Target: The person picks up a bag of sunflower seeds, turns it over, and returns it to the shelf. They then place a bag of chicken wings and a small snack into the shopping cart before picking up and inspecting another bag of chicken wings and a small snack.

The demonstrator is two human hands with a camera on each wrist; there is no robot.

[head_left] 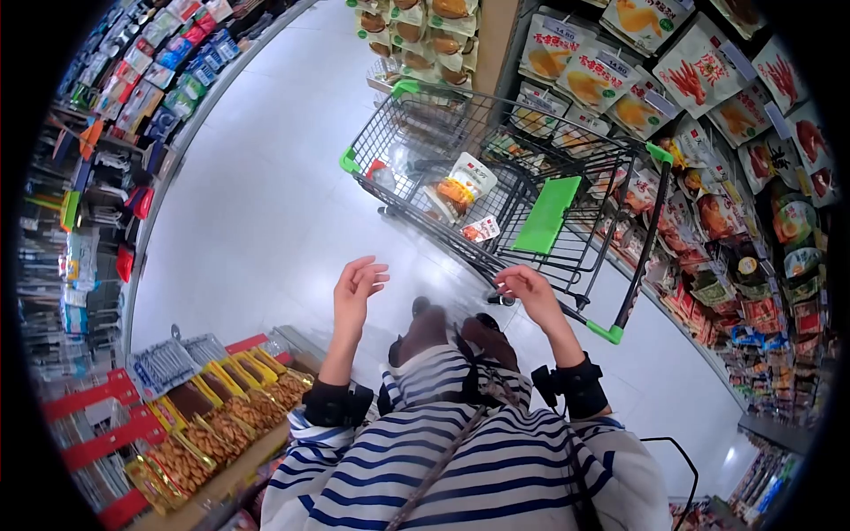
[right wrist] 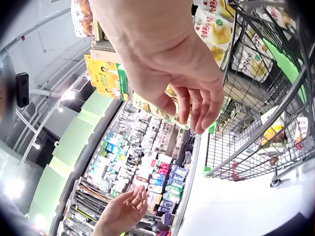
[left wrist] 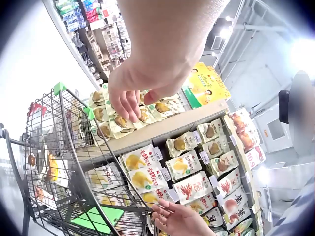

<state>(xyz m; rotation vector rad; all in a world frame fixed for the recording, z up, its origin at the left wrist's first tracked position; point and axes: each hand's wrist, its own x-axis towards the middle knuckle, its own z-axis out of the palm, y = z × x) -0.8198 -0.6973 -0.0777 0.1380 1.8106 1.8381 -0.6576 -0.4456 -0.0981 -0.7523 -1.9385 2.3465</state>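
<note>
Both hands hover in front of the body with nothing in them. My left hand has its fingers loosely bent, pointing right, over the floor. Close to the near side of the shopping cart is my right hand, its fingers relaxed and pointing left. The cart is a black wire one with green corners and a green seat flap. Inside its basket lie a white food pouch with an orange picture, a smaller red-and-white packet and a red-topped item.
Shelves of packaged food run along the right, close behind the cart. A low display of nut packs stands at the lower left. Hanging household goods line the far left. Pale floor stretches between.
</note>
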